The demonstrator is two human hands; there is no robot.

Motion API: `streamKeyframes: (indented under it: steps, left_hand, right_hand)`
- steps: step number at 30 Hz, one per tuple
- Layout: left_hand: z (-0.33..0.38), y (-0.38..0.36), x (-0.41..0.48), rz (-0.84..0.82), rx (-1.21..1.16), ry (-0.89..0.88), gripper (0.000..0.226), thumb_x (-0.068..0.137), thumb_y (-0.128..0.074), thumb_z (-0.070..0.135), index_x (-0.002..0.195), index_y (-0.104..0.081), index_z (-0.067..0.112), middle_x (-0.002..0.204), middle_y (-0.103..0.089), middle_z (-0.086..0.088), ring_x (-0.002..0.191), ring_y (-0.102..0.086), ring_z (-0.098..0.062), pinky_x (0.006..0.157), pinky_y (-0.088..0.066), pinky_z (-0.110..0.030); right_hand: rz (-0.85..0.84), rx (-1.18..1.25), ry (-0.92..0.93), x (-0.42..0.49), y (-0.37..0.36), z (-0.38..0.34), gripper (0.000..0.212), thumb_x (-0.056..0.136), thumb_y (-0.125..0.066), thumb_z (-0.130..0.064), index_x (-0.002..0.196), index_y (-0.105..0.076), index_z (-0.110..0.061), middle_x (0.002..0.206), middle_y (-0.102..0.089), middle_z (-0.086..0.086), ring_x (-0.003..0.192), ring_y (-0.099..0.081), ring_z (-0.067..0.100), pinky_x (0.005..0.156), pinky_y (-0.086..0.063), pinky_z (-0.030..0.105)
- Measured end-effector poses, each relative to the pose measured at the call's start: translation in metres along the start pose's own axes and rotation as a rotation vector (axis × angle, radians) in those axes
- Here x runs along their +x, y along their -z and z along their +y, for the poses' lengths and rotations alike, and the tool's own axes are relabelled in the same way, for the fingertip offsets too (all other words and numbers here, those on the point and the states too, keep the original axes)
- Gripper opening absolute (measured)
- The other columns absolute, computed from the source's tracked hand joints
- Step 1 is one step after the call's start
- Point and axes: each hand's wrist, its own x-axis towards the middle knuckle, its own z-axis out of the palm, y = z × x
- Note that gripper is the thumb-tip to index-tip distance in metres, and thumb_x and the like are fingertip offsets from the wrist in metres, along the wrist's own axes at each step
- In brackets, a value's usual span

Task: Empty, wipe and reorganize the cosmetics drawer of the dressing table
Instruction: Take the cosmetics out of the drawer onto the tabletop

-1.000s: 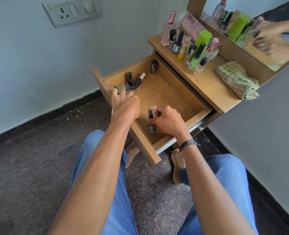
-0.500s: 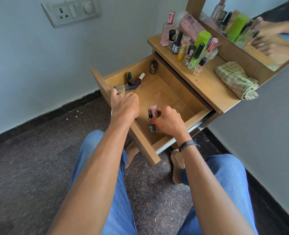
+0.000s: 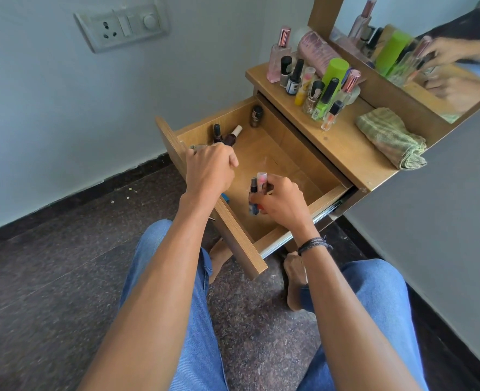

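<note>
The drawer (image 3: 241, 244) is pulled open, mid-emptying by the look of it. Inside its near end the right grip (image 3: 282, 201) is clamped round a few small bottles (image 3: 257, 190); the left grip (image 3: 209, 167) curls over its near left corner, holding something or not I cannot tell. More polish bottles (image 3: 230, 138) lie along its left wall. Next, I'd judge, the handful wants lifting onto the counter (image 3: 343, 142) above the drawer, set upright
</note>
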Motion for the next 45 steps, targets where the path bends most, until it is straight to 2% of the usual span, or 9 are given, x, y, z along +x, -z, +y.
streamKeyframes:
  steps: [4, 7, 12, 16, 20, 25, 35, 40, 45]
  left_hand:
    - [0.003, 0.007, 0.002, -0.053, -0.171, 0.021, 0.018, 0.094, -0.068, 0.013, 0.105, -0.072, 0.027, 0.114, -0.072, -0.001, 0.098, -0.069, -0.020, 0.076, -0.053, -0.031]
    - [0.005, 0.010, 0.002, -0.072, -0.235, 0.018, 0.017, 0.094, -0.069, 0.017, 0.109, -0.071, 0.025, 0.120, -0.070, -0.003, 0.100, -0.069, -0.021, 0.059, -0.045, -0.017]
    - [0.010, 0.007, -0.001, -0.167, -0.189, -0.072, 0.021, 0.094, -0.070, 0.017, 0.110, -0.069, 0.029, 0.122, -0.070, 0.001, 0.109, -0.067, -0.022, 0.074, -0.050, -0.027]
    - [0.010, 0.007, -0.004, -0.226, -0.110, -0.143, 0.028, 0.094, -0.069, 0.012, 0.111, -0.068, 0.033, 0.118, -0.070, 0.007, 0.106, -0.067, -0.019, 0.067, -0.045, -0.023]
    - [0.007, 0.007, -0.003, -0.290, -0.057, -0.184, 0.032, 0.092, -0.071, 0.013, 0.113, -0.066, 0.037, 0.114, -0.070, 0.013, 0.103, -0.065, -0.015, 0.054, -0.032, -0.018]
    - [0.008, 0.007, -0.004, -0.277, 0.017, -0.219, 0.033, 0.090, -0.073, 0.015, 0.114, -0.065, 0.037, 0.130, -0.058, 0.010, 0.109, -0.064, -0.021, 0.069, -0.046, -0.029]
    - [0.009, -0.002, -0.006, -0.202, 0.140, -0.119, 0.022, 0.090, -0.071, 0.020, 0.111, -0.068, 0.028, 0.115, -0.069, -0.001, 0.100, -0.068, -0.026, 0.074, -0.042, -0.036]
    - [0.010, 0.000, -0.002, -0.247, 0.044, -0.095, 0.019, 0.091, -0.071, 0.023, 0.110, -0.070, 0.027, 0.108, -0.071, 0.001, 0.096, -0.067, -0.024, 0.071, -0.049, -0.034]
    - [0.013, 0.011, 0.006, -0.224, -0.371, -0.055, 0.018, 0.088, -0.077, 0.022, 0.106, -0.072, 0.024, 0.113, -0.069, 0.003, 0.105, -0.065, -0.019, 0.083, -0.056, -0.036]
  right_hand:
    - [0.143, 0.145, -0.008, -0.002, -0.002, 0.002, 0.018, 0.091, -0.073, -0.030, 0.101, -0.065, -0.019, 0.091, -0.068, -0.005, 0.085, -0.071, 0.018, 0.075, -0.062, 0.045]
    - [0.288, 0.287, -0.014, -0.005, -0.003, 0.003, 0.017, 0.092, -0.074, -0.027, 0.103, -0.066, -0.017, 0.094, -0.069, -0.005, 0.088, -0.071, 0.015, 0.075, -0.063, 0.043]
    - [0.453, 0.387, -0.016, -0.009, -0.004, 0.001, 0.022, 0.093, -0.073, -0.024, 0.112, -0.068, -0.013, 0.095, -0.069, -0.007, 0.088, -0.071, 0.012, 0.076, -0.064, 0.040]
    - [0.450, 0.268, 0.004, -0.009, -0.006, 0.001, 0.013, 0.094, -0.072, -0.023, 0.100, -0.063, -0.019, 0.086, -0.061, -0.017, 0.082, -0.065, 0.004, 0.075, -0.061, 0.030]
    - [0.444, 0.230, -0.008, -0.007, -0.006, 0.002, 0.012, 0.094, -0.072, -0.022, 0.100, -0.065, -0.015, 0.084, -0.061, -0.016, 0.077, -0.060, -0.001, 0.067, -0.049, 0.017]
    - [0.435, 0.233, -0.009, -0.007, -0.003, 0.001, 0.010, 0.094, -0.072, -0.019, 0.101, -0.065, -0.016, 0.084, -0.060, -0.018, 0.078, -0.060, 0.000, 0.066, -0.048, 0.017]
    - [0.423, 0.243, -0.011, -0.007, -0.003, 0.001, 0.014, 0.094, -0.073, -0.018, 0.106, -0.067, -0.013, 0.094, -0.066, -0.008, 0.081, -0.059, -0.004, 0.068, -0.043, 0.011]
    - [0.420, 0.377, 0.014, -0.012, 0.004, -0.001, 0.007, 0.091, -0.073, -0.013, 0.096, -0.068, -0.011, 0.093, -0.071, -0.005, 0.086, -0.067, 0.009, 0.079, -0.057, 0.031]
    - [0.497, 0.499, 0.067, -0.015, 0.041, -0.001, 0.005, 0.092, -0.069, -0.009, 0.095, -0.070, -0.013, 0.098, -0.075, -0.002, 0.094, -0.072, 0.017, 0.086, -0.060, 0.043]
